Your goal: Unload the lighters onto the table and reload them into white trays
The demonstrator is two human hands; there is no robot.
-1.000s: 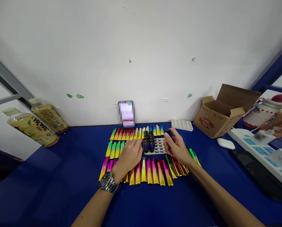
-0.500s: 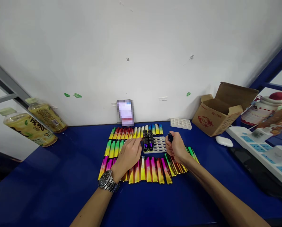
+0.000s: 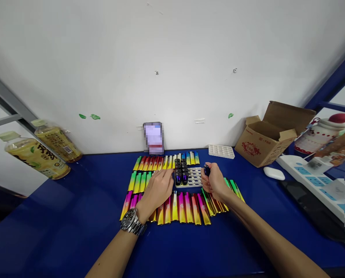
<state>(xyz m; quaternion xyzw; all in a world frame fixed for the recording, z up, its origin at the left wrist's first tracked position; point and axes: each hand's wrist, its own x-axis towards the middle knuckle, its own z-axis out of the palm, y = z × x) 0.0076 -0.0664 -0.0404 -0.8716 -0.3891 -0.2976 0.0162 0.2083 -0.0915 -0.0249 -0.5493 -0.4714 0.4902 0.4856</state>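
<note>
Rows of shiny rainbow-coloured lighter sleeves [image 3: 184, 208] lie on the blue table. Among them sits a white holed tray [image 3: 195, 178] with several dark lighter bodies [image 3: 181, 172] standing in its left columns. My left hand [image 3: 158, 189], with a wristwatch, rests flat on the sleeves just left of the tray. My right hand [image 3: 215, 181] is closed around one dark lighter body [image 3: 206, 170], held upright at the tray's right edge.
A second white tray [image 3: 221, 151] and an open cardboard box [image 3: 272, 135] stand at the back right. A white mouse [image 3: 273, 173] and power strip [image 3: 314, 177] lie to the right. Two tea bottles [image 3: 42, 152] are at the left. A phone [image 3: 153, 138] leans on the wall.
My right hand with the dark lighter body has dropped slightly and drawn closer to the tray's right edge. My left hand has stayed put.
</note>
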